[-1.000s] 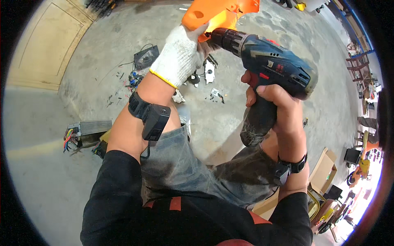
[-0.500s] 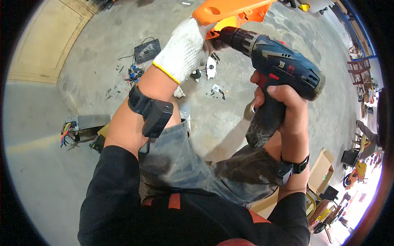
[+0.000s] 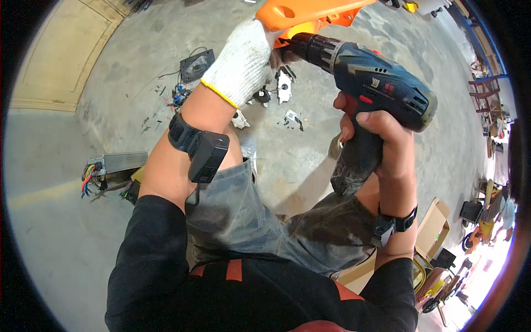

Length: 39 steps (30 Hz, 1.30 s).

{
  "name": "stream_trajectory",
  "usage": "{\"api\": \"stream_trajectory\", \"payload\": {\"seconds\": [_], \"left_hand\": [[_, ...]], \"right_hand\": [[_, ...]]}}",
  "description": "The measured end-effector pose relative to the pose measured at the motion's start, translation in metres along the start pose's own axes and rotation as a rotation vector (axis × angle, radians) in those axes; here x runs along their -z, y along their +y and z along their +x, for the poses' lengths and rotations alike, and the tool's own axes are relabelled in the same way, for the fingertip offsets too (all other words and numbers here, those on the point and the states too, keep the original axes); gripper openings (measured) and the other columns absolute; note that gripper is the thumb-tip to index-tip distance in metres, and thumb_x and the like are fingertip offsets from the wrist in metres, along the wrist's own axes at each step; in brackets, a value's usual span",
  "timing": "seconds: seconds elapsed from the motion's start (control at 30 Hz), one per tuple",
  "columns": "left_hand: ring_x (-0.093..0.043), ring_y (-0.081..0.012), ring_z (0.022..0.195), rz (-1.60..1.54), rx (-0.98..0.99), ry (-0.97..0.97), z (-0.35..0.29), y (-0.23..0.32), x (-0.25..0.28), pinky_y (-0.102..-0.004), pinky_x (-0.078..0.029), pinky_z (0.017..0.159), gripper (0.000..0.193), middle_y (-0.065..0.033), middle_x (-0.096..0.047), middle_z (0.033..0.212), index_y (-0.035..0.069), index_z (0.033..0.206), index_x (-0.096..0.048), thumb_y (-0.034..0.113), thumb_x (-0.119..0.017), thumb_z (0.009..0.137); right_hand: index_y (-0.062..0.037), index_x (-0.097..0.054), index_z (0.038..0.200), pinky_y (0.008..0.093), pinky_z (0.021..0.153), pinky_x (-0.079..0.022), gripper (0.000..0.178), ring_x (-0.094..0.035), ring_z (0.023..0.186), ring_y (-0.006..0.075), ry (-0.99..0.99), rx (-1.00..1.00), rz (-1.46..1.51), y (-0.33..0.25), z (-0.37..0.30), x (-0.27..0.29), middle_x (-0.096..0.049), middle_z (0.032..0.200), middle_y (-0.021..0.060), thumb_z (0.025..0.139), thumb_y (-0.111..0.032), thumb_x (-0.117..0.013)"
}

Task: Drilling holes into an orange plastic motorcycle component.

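My left hand (image 3: 243,63), in a white knit glove with a yellow cuff edge, grips the near left end of an orange plastic shell (image 3: 310,14) at the top of the view. Its fingertips are partly hidden behind the shell and the drill. Bare, my right hand (image 3: 381,130) wraps round the black handle of a dark blue cordless drill (image 3: 381,80). The drill points left, and its dark chuck (image 3: 312,50) is close to the shell's lower edge beside my gloved fingers. Whether the bit touches the shell I cannot tell.
On the grey floor lie a black boxy part (image 3: 196,65), white plastic pieces (image 3: 284,87), and small loose bits with wires (image 3: 293,117). A finned metal unit with coloured wires (image 3: 119,163) is at left. An open cardboard box (image 3: 434,227) stands at right, near wooden chairs (image 3: 484,94).
Both hands, the orange shell and the drill have shifted slightly left and up together. Each hand keeps its grip.
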State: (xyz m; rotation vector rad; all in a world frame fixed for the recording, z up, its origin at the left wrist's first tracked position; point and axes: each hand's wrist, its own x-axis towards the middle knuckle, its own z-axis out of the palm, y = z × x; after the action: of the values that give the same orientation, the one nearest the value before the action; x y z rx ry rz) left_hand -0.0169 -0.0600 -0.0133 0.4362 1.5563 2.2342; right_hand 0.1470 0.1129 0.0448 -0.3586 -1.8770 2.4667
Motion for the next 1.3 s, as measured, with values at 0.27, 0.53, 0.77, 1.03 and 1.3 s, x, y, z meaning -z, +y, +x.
{"api": "stream_trajectory", "payload": {"seconds": [0.27, 0.53, 0.77, 1.03, 1.3], "left_hand": [[-0.061, -0.0263, 0.067, 0.799, -0.381, -0.084, 0.008, -0.024, 0.025, -0.0358, -0.049, 0.057, 0.020, -0.0159, -0.063, 0.077, 0.001, 0.103, -0.063, 0.014, -0.063, 0.087], [-0.062, -0.0352, 0.073, 0.787, -0.436, -0.013, 0.048, -0.079, 0.058, -0.0433, -0.052, 0.064, 0.010, -0.0181, -0.063, 0.075, -0.001, 0.090, -0.067, 0.004, -0.064, 0.083], [-0.062, -0.0341, 0.077, 0.686, -0.292, 0.001, 0.021, -0.051, 0.030, -0.0416, -0.051, 0.070, 0.010, -0.0179, -0.063, 0.078, 0.000, 0.089, -0.068, 0.006, -0.065, 0.081], [-0.060, -0.0129, 0.087, 0.725, -0.283, -0.025, 0.017, -0.042, 0.022, -0.0279, -0.047, 0.077, 0.032, -0.0047, -0.068, 0.099, 0.000, 0.115, -0.065, 0.020, -0.043, 0.102], [-0.062, -0.0144, 0.089, 1.002, -0.449, -0.078, 0.014, -0.034, 0.026, -0.0294, -0.050, 0.078, 0.035, -0.0066, -0.070, 0.104, -0.001, 0.119, -0.063, 0.021, -0.041, 0.103]], "right_hand": [[0.0014, -0.064, 0.112, 0.0311, 0.063, -0.051, 0.036, -0.061, 0.068, 0.0169, -0.026, 0.001, -0.130, -0.002, -0.004, 0.001, -0.068, 0.093, 0.0096, 0.077, -0.006, -0.060], [0.0030, -0.059, 0.120, 0.0297, 0.061, -0.051, 0.047, -0.059, 0.064, 0.0158, -0.049, -0.080, -0.171, -0.014, -0.002, -0.002, -0.065, 0.091, 0.0123, 0.074, -0.010, -0.058], [0.0018, -0.061, 0.108, 0.0301, 0.060, -0.050, 0.033, -0.060, 0.064, 0.0163, -0.029, -0.083, -0.085, -0.013, -0.003, 0.003, -0.064, 0.087, 0.0095, 0.077, -0.009, -0.059], [0.0033, -0.060, 0.112, 0.0297, 0.058, -0.051, 0.038, -0.059, 0.062, 0.0163, 0.002, -0.098, -0.046, -0.011, 0.000, 0.003, -0.064, 0.087, 0.0112, 0.076, -0.008, -0.057], [0.0003, -0.064, 0.096, 0.0311, 0.061, -0.051, 0.020, -0.062, 0.065, 0.0165, -0.054, -0.078, -0.029, -0.011, -0.001, 0.003, -0.065, 0.084, 0.0064, 0.079, -0.009, -0.060]]}}
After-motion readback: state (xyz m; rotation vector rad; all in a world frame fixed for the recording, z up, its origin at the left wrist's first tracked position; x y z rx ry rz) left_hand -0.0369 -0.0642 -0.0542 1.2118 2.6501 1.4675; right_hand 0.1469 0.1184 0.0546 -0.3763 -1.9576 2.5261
